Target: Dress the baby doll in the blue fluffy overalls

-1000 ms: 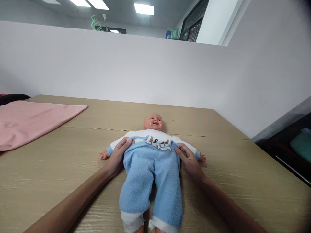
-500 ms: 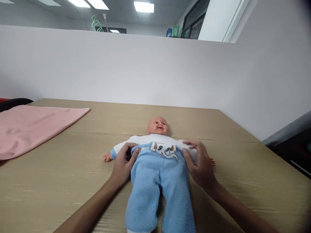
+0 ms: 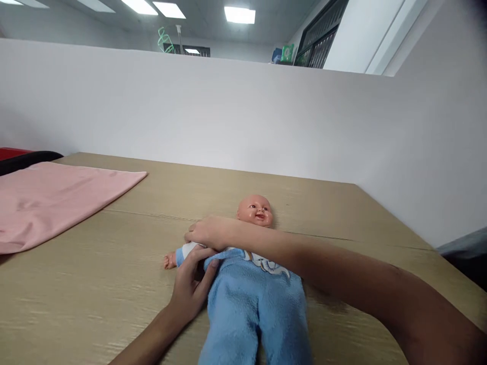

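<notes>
A baby doll [image 3: 255, 210] lies face up on the wooden table [image 3: 114, 284], dressed in a white top and fluffy light-blue trousers [image 3: 251, 309]. My left hand [image 3: 192, 286] rests at the doll's left side, fingers curled on the trousers' waistband near the sleeve. My right arm reaches across the doll's chest, and my right hand [image 3: 207, 232] is closed over the doll's shoulder and white sleeve on the left side. The doll's small bare hand [image 3: 169, 261] sticks out beside my fingers. My right forearm hides most of the doll's top.
A pink cloth [image 3: 49, 197] lies spread on the table's far left. A white partition wall [image 3: 228, 111] runs behind the table and along its right side. A dark chair back [image 3: 26, 159] shows at the left edge.
My right hand left the doll's right side and crossed over its chest to the opposite shoulder. My left hand stayed at the waistband. The view shifted slightly.
</notes>
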The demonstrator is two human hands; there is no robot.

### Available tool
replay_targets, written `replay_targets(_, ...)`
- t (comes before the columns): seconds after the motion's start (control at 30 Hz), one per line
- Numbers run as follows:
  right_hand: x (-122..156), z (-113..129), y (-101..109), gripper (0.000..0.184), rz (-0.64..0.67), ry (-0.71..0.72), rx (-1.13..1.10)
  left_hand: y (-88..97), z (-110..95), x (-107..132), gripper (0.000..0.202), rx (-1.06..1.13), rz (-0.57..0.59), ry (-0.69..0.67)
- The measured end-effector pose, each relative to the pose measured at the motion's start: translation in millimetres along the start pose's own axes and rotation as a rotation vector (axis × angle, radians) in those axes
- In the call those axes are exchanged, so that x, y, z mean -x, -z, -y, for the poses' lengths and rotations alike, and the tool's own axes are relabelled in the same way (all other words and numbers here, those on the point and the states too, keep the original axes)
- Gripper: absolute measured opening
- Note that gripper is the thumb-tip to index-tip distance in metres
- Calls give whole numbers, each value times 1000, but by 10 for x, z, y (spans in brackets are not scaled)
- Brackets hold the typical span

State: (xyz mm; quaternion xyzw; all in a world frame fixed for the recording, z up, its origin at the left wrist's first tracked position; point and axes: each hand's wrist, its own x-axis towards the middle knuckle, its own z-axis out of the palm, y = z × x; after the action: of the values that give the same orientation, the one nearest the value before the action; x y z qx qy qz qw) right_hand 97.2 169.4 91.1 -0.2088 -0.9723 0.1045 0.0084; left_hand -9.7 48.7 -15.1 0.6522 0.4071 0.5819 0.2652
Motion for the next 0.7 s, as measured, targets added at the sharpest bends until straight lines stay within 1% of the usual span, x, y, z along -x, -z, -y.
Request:
replay_targets(0.07, 57, 34, -39, 13, -12, -8, 65, 21, -14, 4, 13, -7, 15, -35)
replay_targets(0.1, 116, 50, -41, 12, -27, -15, 89, 32, -18, 6, 15, -14, 29, -69)
replay_targets(0.17, 268, 74, -15, 18, -112, -39, 82, 56, -6, 17, 22, -40, 63, -157)
replay_targets(0.23, 432, 79, 26, 24, -226, -67, -16, 78, 34, 45, 30, -103, 47, -252)
replay_targets(0.27, 508, 74, 46, 27, -279, -84, -92, 86, 60, 65, 33, -148, 8, -293)
replay_targets(0.33, 637, 50, 77, 36, -339, -116, -241, 88, 105, 107, 35, -213, -120, -355)
replay_targets(0.4, 733, 14, 92, 41, -330, -104, -304, 68, 109, 134, 30, -182, -252, -346)
replay_targets(0.43, 770, -4, 92, 42, -309, -76, -289, 49, 91, 136, 24, -125, -306, -337)
replay_targets(0.5, 822, -32, 80, 40, -255, -4, -187, 4, 21, 112, 13, 38, -357, -285)
replay_targets(0.53, 840, -40, 67, 38, -227, 36, -125, -17, -20, 85, 7, 121, -360, -235)
replay_targets(0.57, 854, -42, 51, 36, -202, 74, -74, -33, -58, 49, 3, 188, -345, -156)
replay_targets(0.63, 876, -27, 18, 33, -174, 122, -58, -45, -106, -42, 15, 274, -286, 82)
replay_targets(0.67, 888, -11, 6, 33, -170, 122, -99, -40, -115, -92, 22, 297, -259, 198)
replay_targets(0.7, 902, 14, -1, 33, -182, 88, -165, -30, -115, -143, 27, 310, -237, 286)
